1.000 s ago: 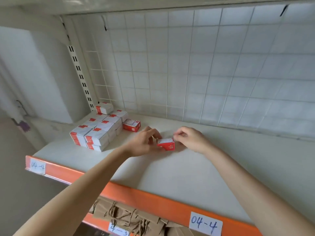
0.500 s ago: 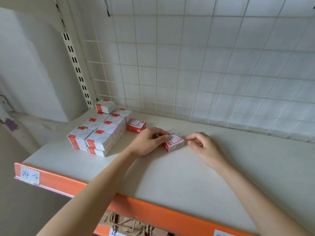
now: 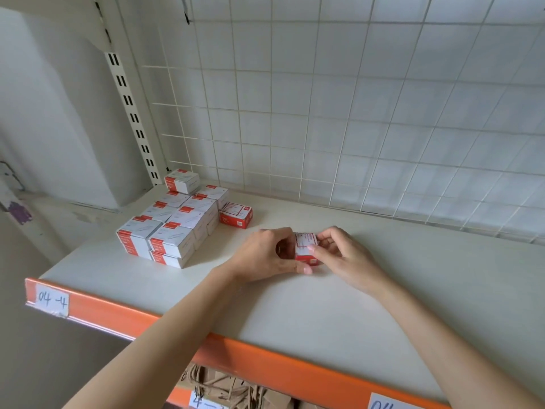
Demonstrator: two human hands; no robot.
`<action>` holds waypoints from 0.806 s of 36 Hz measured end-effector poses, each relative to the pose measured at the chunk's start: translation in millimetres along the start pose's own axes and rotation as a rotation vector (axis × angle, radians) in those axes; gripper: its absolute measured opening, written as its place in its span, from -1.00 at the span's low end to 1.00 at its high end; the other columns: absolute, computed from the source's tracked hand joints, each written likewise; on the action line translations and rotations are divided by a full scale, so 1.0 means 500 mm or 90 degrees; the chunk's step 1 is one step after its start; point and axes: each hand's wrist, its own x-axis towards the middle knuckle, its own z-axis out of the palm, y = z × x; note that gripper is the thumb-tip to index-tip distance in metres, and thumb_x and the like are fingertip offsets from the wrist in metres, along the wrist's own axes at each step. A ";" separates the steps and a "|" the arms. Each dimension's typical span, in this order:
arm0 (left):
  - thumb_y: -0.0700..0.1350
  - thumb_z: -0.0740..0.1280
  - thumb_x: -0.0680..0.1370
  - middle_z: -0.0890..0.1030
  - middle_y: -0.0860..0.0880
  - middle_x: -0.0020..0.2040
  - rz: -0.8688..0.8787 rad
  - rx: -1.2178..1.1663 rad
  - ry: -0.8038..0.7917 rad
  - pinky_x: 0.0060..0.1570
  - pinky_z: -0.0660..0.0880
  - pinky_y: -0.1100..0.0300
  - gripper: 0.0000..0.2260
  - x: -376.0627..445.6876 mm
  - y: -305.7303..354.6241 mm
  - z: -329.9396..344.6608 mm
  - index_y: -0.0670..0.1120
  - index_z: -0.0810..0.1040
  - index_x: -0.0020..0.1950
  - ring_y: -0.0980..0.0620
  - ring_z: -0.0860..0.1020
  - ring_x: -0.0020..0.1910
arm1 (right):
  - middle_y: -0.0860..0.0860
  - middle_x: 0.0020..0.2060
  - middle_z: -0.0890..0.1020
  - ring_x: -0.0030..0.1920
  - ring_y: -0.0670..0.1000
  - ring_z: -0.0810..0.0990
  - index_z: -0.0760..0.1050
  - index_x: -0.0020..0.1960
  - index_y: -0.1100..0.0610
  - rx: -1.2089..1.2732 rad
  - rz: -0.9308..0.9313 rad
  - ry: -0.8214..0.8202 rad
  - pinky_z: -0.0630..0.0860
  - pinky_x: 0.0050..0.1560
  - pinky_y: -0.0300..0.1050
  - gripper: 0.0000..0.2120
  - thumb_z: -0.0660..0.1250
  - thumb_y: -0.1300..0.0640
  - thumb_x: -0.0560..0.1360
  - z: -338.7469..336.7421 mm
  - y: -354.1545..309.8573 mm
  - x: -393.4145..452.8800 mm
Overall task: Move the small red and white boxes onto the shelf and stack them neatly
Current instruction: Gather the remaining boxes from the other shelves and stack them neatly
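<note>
A small red and white box (image 3: 305, 246) stands on the white shelf (image 3: 339, 305) near its middle, held between both hands. My left hand (image 3: 267, 255) curls round its left side with the thumb under its front. My right hand (image 3: 339, 255) pinches its right side, one fingertip on its top edge. A neat stack of several red and white boxes (image 3: 174, 222) sits at the shelf's far left corner. One single red box (image 3: 236, 215) lies just to the right of that stack, apart from my hands.
A white wire grid (image 3: 324, 113) closes the shelf's back. A slotted upright post (image 3: 129, 104) stands at the left. The orange front rail (image 3: 265, 361) carries handwritten labels. Brown paper items (image 3: 224, 388) lie on the shelf below.
My right hand came back onto the box, and both hands now hold it, turned more upright. The view has tilted down slightly.
</note>
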 end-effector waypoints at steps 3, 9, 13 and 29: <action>0.16 0.52 0.32 0.48 0.09 -0.33 0.026 -0.021 -0.018 -0.30 0.33 0.25 -0.73 -0.008 -0.001 -0.002 0.02 0.54 -0.22 0.13 0.40 -0.34 | -0.10 0.09 0.50 0.14 -0.10 0.48 0.43 0.12 -0.06 -0.053 0.000 -0.029 0.39 0.21 -0.10 -0.59 0.33 -0.25 0.38 -0.004 -0.010 -0.002; 0.03 0.38 0.40 0.51 0.04 -0.24 0.060 0.062 -0.054 -0.22 0.34 0.26 -0.81 -0.014 0.009 -0.024 -0.04 0.67 -0.10 0.09 0.46 -0.29 | -0.09 0.11 0.43 0.18 -0.08 0.43 0.40 0.23 -0.03 -0.126 0.017 -0.075 0.36 0.22 -0.14 -0.50 0.41 -0.19 0.37 -0.014 -0.033 0.005; -0.04 0.40 0.49 0.56 -0.02 -0.11 0.103 0.159 -0.105 -0.08 0.41 0.24 -0.86 -0.029 0.016 -0.061 0.00 0.67 0.01 0.07 0.52 -0.13 | -0.04 0.09 0.43 0.17 -0.05 0.43 0.42 0.21 0.02 -0.169 0.028 -0.091 0.36 0.14 -0.21 -0.54 0.43 -0.06 0.37 -0.008 -0.056 0.023; -0.13 0.33 0.50 0.57 0.04 -0.28 0.068 0.219 0.125 -0.24 0.50 0.07 -0.87 -0.129 -0.080 -0.293 -0.10 0.65 -0.19 0.04 0.52 -0.31 | 0.06 0.18 0.37 0.30 0.04 0.27 0.41 0.32 0.10 -0.240 -0.142 -0.039 0.24 0.30 -0.20 -0.51 0.40 0.05 0.42 0.168 -0.219 0.094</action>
